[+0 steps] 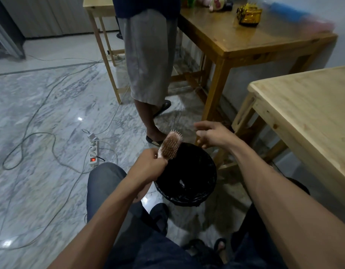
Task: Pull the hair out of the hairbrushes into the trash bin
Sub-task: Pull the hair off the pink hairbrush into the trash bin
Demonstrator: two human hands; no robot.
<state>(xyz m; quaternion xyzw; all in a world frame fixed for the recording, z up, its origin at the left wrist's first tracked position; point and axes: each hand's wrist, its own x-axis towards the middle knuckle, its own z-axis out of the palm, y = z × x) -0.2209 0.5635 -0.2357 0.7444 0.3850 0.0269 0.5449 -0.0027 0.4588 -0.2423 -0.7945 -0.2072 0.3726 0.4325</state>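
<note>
Over marble floor [41,105], left hand [148,164] grips hairbrush [169,145]; right hand [212,135] spread empty above trash bin [187,195]

Your pink plastic hairbrush [170,145], glossy black plastic bin liner [187,195], polished marble floor [41,105], pale matt wooden table [311,113].

No text, label, brand or number can be read anywhere here; the gold box [249,14] on the darker wooden table [245,45] shows only a blurred shiny pattern, and the power strip [93,151] carries no legible marking
</note>
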